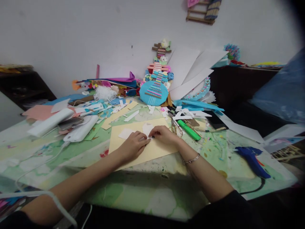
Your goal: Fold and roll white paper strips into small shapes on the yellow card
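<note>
A cream sheet of paper (157, 153) lies on the table under both hands. On it rest a piece of white paper (147, 128) and another white paper scrap (125, 133) further left. My left hand (133, 145) is closed, its bent fingers pressed together at the lower edge of the first white piece. From the other side my right hand (165, 135) pinches at that same edge, thumb and fingertips close to the left fingers. A tiny dark spot shows at the right fingertips; I cannot make out what it is.
Scissors (175, 128) and a green marker (189, 130) lie right of the sheet. A blue glue gun (254, 161) sits further right, near a black phone (216, 121). Left are a white power strip (81, 128) with its cable and paper scraps. Behind stands a blue paper craft (152, 92).
</note>
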`<act>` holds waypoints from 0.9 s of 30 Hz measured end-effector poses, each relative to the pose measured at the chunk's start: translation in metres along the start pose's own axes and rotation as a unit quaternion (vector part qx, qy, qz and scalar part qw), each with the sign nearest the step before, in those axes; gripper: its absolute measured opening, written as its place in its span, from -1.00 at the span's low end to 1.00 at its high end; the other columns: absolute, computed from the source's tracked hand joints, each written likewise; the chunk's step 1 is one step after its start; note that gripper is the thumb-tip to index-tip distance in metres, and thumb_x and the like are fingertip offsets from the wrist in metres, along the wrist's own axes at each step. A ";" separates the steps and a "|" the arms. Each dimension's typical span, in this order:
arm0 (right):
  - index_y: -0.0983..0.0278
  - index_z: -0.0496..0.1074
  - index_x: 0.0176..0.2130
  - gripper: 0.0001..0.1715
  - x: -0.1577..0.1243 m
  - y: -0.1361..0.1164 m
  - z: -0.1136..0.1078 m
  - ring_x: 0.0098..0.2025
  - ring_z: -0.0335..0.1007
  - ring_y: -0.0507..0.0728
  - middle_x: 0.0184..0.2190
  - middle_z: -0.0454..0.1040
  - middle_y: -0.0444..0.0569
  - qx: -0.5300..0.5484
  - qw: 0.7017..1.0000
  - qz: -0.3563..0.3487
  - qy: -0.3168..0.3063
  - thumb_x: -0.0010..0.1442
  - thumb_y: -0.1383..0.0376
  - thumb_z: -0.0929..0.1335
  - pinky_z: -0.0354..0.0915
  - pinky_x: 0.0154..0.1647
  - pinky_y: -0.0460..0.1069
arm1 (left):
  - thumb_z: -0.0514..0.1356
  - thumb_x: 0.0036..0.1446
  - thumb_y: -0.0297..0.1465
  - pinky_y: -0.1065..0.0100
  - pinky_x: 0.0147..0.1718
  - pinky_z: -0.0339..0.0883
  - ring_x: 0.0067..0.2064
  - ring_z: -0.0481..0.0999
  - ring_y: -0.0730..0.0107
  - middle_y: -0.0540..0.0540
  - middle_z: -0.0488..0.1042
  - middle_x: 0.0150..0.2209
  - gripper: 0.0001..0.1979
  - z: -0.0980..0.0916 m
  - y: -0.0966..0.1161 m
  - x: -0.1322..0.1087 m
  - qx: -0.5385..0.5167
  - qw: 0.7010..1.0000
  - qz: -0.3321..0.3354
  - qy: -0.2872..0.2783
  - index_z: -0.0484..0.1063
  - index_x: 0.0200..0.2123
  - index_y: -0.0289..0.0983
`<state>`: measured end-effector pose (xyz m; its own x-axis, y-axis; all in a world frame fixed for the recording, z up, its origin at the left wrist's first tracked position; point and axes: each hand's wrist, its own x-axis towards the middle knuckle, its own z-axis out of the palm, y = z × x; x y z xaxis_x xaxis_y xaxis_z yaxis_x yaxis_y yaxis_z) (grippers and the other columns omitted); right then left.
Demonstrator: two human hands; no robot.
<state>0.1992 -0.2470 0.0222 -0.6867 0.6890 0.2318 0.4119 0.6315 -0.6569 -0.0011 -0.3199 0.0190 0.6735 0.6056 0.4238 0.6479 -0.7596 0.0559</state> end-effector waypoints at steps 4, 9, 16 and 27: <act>0.34 0.45 -0.30 -0.67 -0.001 -0.002 0.000 -0.42 0.27 -0.02 -0.47 0.41 -0.13 0.028 0.999 0.021 0.013 -0.05 0.59 0.25 0.16 -0.37 -0.14 | 0.01 0.17 -0.47 0.17 -0.16 0.24 -0.10 0.30 0.21 -0.20 0.41 -0.18 -0.72 -0.001 0.000 -0.001 0.001 1.000 0.008 -0.005 0.42 -0.10 -0.28; 0.33 0.39 -0.26 -0.71 -0.002 -0.001 0.001 -0.40 0.27 -0.01 -0.45 0.39 -0.13 0.032 0.999 0.028 0.018 -0.03 0.52 0.27 0.16 -0.37 -0.13 | 0.01 0.17 -0.48 0.15 -0.13 0.24 -0.05 0.31 0.20 -0.20 0.42 -0.14 -0.74 0.001 -0.002 -0.001 -0.005 1.000 0.023 0.009 0.41 -0.11 -0.28; 0.33 0.39 -0.28 -0.76 -0.001 -0.003 0.000 -0.41 0.27 -0.01 -0.45 0.39 -0.13 0.041 0.998 0.036 0.016 -0.03 0.50 0.28 0.17 -0.36 -0.11 | 0.01 0.17 -0.48 0.13 -0.14 0.26 -0.06 0.33 0.19 -0.20 0.44 -0.15 -0.75 0.001 -0.001 0.000 -0.006 1.000 0.029 0.008 0.41 -0.12 -0.29; 0.33 0.38 -0.30 -0.78 0.000 0.000 0.001 -0.40 0.28 0.00 -0.45 0.40 -0.12 0.048 0.998 0.026 0.020 -0.02 0.49 0.28 0.18 -0.37 -0.10 | -0.01 0.20 -0.47 0.11 -0.10 0.27 -0.03 0.34 0.19 -0.22 0.44 -0.13 -0.75 0.003 -0.001 0.000 -0.008 0.999 0.032 0.015 0.41 -0.12 -0.30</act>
<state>0.1984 -0.2476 0.0217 -0.6400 0.7355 0.2224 0.3864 0.5582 -0.7342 -0.0004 -0.3186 0.0161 0.7021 0.5480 0.4546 0.5979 -0.8005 0.0416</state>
